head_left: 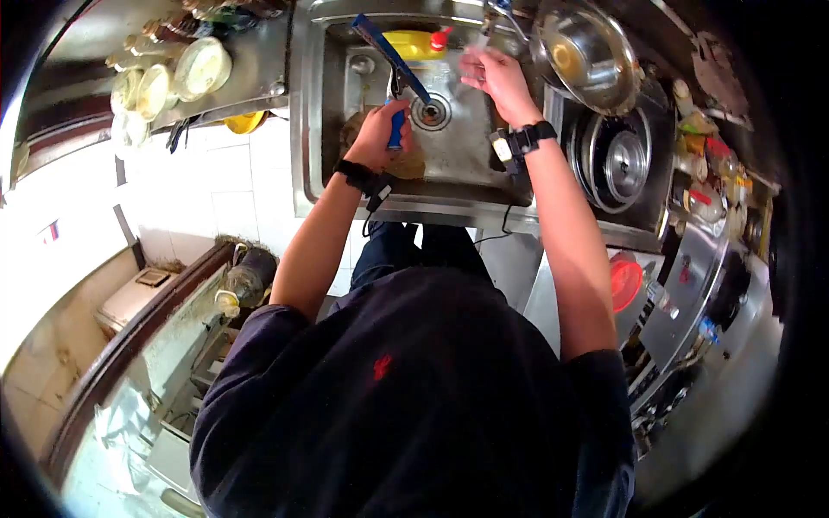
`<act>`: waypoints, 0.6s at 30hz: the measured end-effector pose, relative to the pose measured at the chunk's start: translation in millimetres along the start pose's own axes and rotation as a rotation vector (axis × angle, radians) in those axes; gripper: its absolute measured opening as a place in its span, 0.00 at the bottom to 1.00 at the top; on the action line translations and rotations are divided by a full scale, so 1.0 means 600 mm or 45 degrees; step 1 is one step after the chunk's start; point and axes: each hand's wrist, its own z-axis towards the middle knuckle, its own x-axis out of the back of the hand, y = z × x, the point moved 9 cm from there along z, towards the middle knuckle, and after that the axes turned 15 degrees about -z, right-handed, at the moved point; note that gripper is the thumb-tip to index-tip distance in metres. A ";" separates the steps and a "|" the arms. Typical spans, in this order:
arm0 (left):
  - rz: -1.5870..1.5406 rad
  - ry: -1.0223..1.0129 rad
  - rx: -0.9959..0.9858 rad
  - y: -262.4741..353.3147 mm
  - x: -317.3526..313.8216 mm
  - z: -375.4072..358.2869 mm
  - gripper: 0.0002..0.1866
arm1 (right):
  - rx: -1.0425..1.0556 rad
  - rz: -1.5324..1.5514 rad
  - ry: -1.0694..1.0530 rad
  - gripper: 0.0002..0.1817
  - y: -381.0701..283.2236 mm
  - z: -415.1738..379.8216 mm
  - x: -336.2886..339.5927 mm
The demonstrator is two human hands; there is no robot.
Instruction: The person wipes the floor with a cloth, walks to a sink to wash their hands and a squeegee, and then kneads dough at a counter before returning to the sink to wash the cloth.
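Note:
My left hand (380, 129) is closed around the blue handle of a long blue-bladed tool (389, 52). The tool slants up and to the left over the steel sink (306, 129), just beside the round drain (431, 112). A brownish object (413, 164) lies on the sink floor under that hand; I cannot tell what it is. My right hand (496, 78) hovers over the sink's far right part, fingers apart and blurred, with nothing visible in it. Both wrists wear black bands.
A yellow bottle with a red cap (414, 43) lies at the sink's back. A large metal bowl (583, 56) and round metal lids (617, 160) sit to the right. Lidded jars (173, 73) crowd the left counter. Bottles and packets (712, 173) line the far right.

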 end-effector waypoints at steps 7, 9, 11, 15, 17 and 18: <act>0.009 0.105 -0.093 0.016 0.035 -0.071 0.12 | -0.176 0.964 -0.062 0.14 0.067 0.062 -0.037; 0.026 0.140 -0.096 0.007 0.041 -0.074 0.11 | -0.185 0.918 -0.040 0.13 0.059 0.071 -0.040; 0.015 0.117 -0.092 -0.001 0.039 -0.070 0.11 | -0.210 0.859 -0.011 0.10 0.034 0.064 -0.047; 0.009 0.116 -0.059 -0.019 0.039 -0.064 0.12 | -0.184 0.908 -0.094 0.06 0.047 0.085 -0.050; -0.045 0.095 -0.047 -0.025 0.033 -0.069 0.13 | -0.301 0.838 0.123 0.06 0.050 0.079 -0.038; -0.034 0.087 -0.054 -0.025 0.033 -0.074 0.13 | -0.279 0.840 0.109 0.06 0.065 0.093 -0.037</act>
